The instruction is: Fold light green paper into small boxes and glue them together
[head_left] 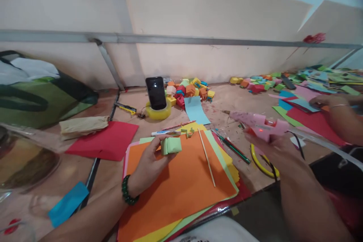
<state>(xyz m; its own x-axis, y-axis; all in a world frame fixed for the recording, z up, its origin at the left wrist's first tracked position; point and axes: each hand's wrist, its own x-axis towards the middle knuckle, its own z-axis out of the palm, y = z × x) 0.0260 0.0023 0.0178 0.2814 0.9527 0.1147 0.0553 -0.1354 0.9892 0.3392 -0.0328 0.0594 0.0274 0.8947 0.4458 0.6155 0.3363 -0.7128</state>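
Observation:
My left hand [150, 164] wears a dark green bead bracelet and pinches a small folded box of light green paper [172, 145]. It is held just above a stack of coloured sheets with an orange sheet [181, 185] on top. On that stack lie a thin wooden stick [207, 159] and several green paper scraps [187, 132]. Off to the right, my right hand [272, 147] grips a pink glue gun [261, 124] with a small red light lit. Its nozzle points left, over the table and apart from the paper box.
A phone [156, 92] leans upright in a tape roll [159, 112]. Behind it are piled small paper boxes [190, 90]. Pencils [232, 146] and yellow-handled scissors [262, 160] lie right of the stack. Another person's hand [323, 102] touches papers at far right. A green bag [65, 102] stands left.

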